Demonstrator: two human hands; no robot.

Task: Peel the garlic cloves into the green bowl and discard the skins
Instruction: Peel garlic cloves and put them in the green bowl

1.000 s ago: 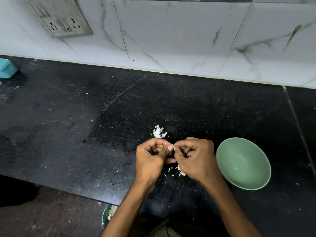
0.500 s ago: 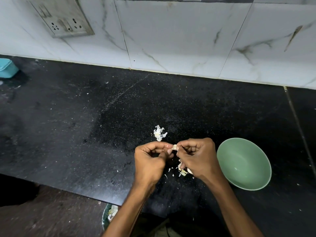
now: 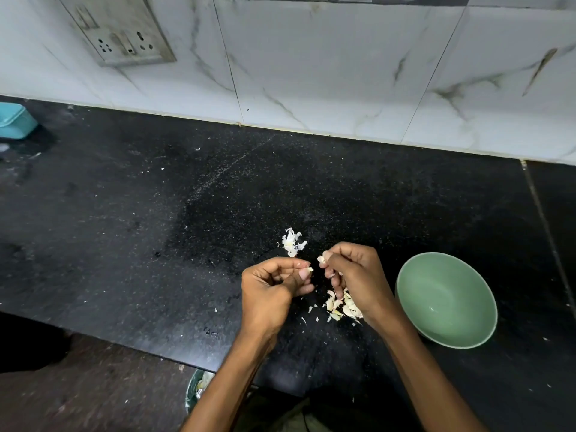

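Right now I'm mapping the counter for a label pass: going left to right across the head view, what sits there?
Teal container → left hand → right hand → green bowl.

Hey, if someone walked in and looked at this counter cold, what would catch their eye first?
Probably the two hands low in the middle, left hand and right hand, each pinching a small pale bit of garlic over the black counter. Next, the green bowl just right of them, which looks empty, and the pale garlic skins scattered under the right hand, with a smaller white clump just beyond the hands.
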